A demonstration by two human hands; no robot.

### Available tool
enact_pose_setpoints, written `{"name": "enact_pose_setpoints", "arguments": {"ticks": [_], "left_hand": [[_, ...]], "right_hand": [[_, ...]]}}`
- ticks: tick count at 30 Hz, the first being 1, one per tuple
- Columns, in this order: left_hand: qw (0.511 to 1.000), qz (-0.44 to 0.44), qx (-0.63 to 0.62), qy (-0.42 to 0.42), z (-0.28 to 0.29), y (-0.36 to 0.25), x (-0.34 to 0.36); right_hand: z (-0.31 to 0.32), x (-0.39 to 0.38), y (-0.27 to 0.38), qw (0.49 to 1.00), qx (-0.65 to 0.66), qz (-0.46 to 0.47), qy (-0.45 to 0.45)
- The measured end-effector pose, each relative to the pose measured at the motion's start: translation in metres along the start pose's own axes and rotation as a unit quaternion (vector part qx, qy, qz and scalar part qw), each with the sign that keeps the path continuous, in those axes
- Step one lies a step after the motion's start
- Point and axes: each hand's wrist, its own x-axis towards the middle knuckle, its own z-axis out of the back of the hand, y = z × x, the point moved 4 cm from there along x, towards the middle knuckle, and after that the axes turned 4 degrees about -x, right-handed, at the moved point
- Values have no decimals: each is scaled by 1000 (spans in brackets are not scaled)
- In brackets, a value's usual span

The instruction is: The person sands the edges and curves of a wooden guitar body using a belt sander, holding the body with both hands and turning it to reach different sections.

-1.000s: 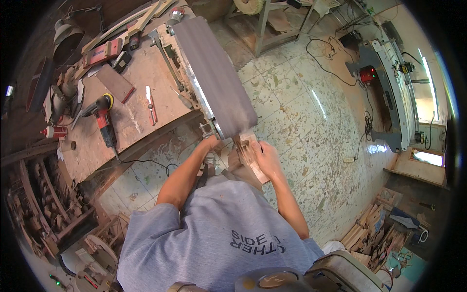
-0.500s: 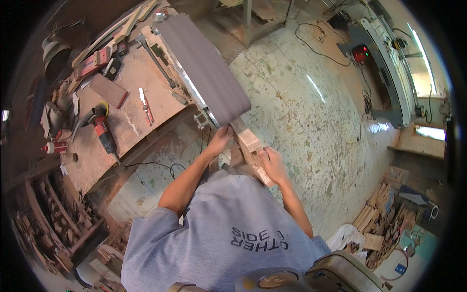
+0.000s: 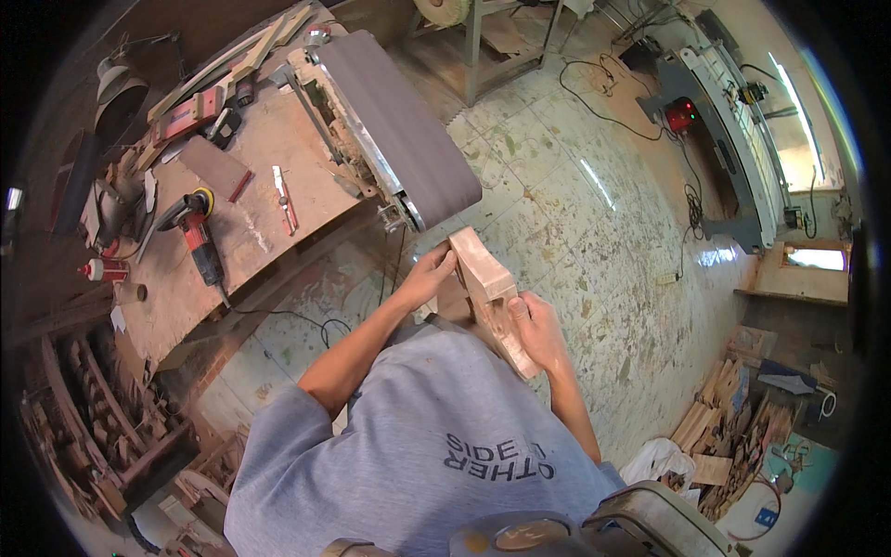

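Both of my hands hold a pale, shaped piece of wood [image 3: 486, 271] in front of my body. My left hand [image 3: 432, 275] is closed on its far left end, while my right hand [image 3: 538, 327] grips its right side nearer to me. Part of the wood's underside is hidden by my hands and shirt. Just beyond its far end is the rounded near end of a belt sander [image 3: 401, 121] with a wide grey-brown belt. A gap shows between the wood and the belt.
Left of the sander, a dusty workbench [image 3: 176, 320] carries an angle grinder [image 3: 200, 246], a red-handled tool [image 3: 284, 200] and a flat wooden block [image 3: 215, 169]. Wood offcuts [image 3: 715, 408] are piled at the lower right. A large machine [image 3: 729, 139] stands at the far right; cables lie on the floor.
The wood has come away from the sander's near end, back toward my body and slightly right. Both hands have moved with it, keeping their hold.
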Motion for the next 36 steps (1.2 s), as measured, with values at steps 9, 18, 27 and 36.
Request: {"name": "enact_pose_setpoints", "arguments": {"ticks": [9,18,27,36], "left_hand": [[998,13,-21,-51,13,5,7],[988,63,-33,-134,28,-13,18],[978,120,4,-171,52,1,30],[958,159,188,-145,118,123,57]], "right_hand": [[5,20,21,1000,-13,-8,12],[-2,45,26,1000,-6,-19,16],[-12,75,21,1000,-11,-10,18],[-37,109,8,999,-30,-4,31]]}}
